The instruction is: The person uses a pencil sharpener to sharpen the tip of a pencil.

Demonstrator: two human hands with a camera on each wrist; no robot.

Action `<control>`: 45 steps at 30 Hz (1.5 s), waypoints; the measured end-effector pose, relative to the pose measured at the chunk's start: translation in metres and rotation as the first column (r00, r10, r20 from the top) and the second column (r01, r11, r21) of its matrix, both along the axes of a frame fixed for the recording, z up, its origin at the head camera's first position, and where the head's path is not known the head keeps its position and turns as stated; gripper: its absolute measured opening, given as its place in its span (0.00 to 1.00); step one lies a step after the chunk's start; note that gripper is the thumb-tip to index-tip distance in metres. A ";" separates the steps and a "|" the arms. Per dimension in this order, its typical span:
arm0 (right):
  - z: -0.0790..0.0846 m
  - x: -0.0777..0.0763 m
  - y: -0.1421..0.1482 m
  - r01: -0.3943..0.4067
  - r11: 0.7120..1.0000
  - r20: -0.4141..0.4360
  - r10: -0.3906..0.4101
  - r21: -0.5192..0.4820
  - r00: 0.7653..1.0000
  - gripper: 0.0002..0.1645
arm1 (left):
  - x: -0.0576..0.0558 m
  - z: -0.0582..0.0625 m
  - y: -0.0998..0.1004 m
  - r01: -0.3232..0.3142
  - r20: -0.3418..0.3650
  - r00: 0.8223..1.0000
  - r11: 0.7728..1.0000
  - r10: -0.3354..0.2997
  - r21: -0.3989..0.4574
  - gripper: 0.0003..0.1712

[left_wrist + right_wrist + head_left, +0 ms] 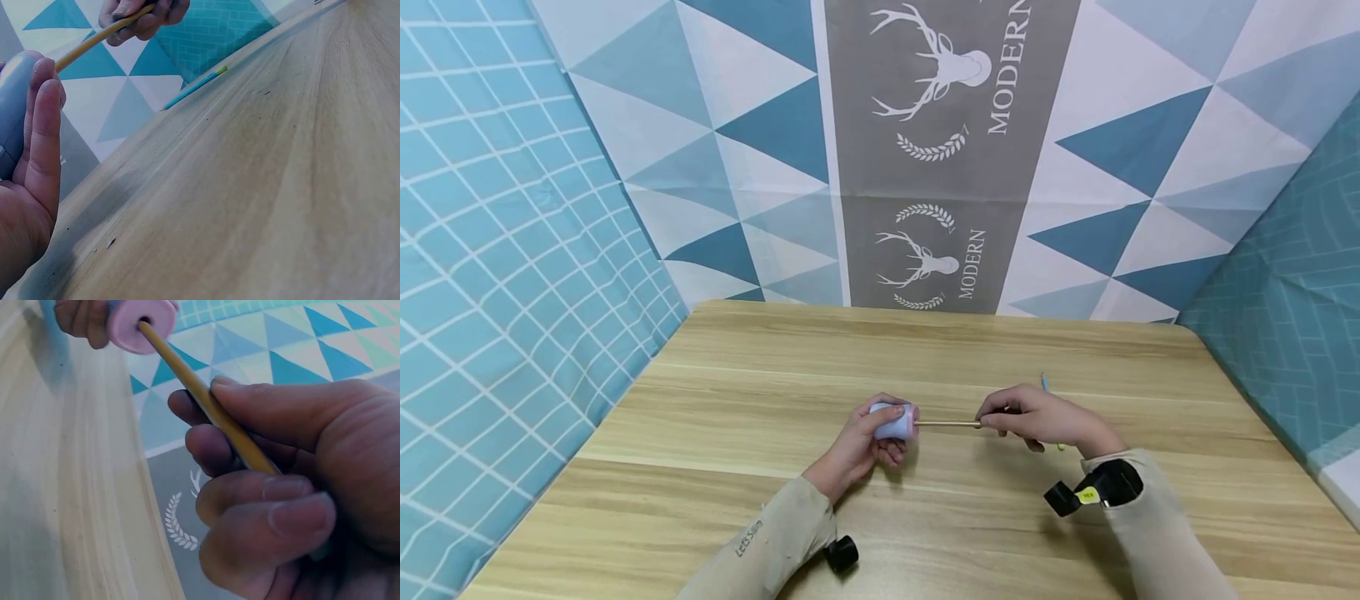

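Note:
My left hand (867, 440) grips a pale lilac-blue pencil sharpener (887, 421), fingers and thumb wrapped round its body. Its pink end face (144, 325) has a dark round hole in the middle. A gold-yellow pencil (949, 423) runs level from that hole towards the right, its front end at or inside the opening; how deep it sits is hidden. The right hand (1033, 417) pinches the pencil's other end between thumb and fingers. In the left wrist view, the sharpener (14, 106) is partly cut off by the frame edge.
Behind the right hand a blue pencil (194, 89) with a yellow-green end lies on the wooden table (760, 358). Patterned cloth walls (760, 167) stand at the table's back and both sides. Each wrist carries a small black camera (841, 553).

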State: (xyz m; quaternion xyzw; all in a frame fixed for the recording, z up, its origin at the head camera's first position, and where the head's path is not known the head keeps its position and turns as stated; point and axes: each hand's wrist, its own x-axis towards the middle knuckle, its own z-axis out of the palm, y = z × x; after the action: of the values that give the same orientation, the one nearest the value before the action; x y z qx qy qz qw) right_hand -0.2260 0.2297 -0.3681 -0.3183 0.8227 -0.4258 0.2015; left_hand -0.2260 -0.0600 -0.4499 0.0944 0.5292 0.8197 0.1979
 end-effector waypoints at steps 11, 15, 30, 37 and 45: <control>-0.006 0.005 -0.023 0.065 0.998 -0.194 -0.059 0.025 0.979 0.09 | 0.001 0.000 0.000 -0.014 -0.010 1.000 1.000 0.014 -0.003 0.06; -0.012 0.004 -0.026 0.078 0.997 -0.156 -0.079 -0.013 0.985 0.10 | 0.002 0.000 0.001 -0.020 -0.014 1.000 1.000 0.020 0.010 0.07; -0.011 0.008 -0.035 0.122 0.993 -0.419 -0.107 0.007 0.902 0.03 | -0.001 0.000 0.002 -0.043 0.027 0.999 0.999 0.043 -0.021 0.05; -0.010 0.013 -0.047 0.136 0.989 -0.793 -0.044 0.049 0.608 0.06 | -0.001 0.003 -0.001 -0.081 0.046 0.996 0.997 0.081 -0.008 0.06; -0.029 0.010 -0.065 0.219 0.974 -0.958 -0.110 -0.050 0.267 0.28 | 0.000 -0.002 0.000 -0.089 0.089 0.992 0.996 0.087 0.019 0.04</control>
State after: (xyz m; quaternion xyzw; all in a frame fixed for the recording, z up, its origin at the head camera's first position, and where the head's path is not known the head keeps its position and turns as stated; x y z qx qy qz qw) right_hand -0.2162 0.1650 -0.3971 -0.4125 0.8264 -0.1315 -0.3601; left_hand -0.2257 -0.0603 -0.4518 0.0368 0.5140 0.8371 0.1835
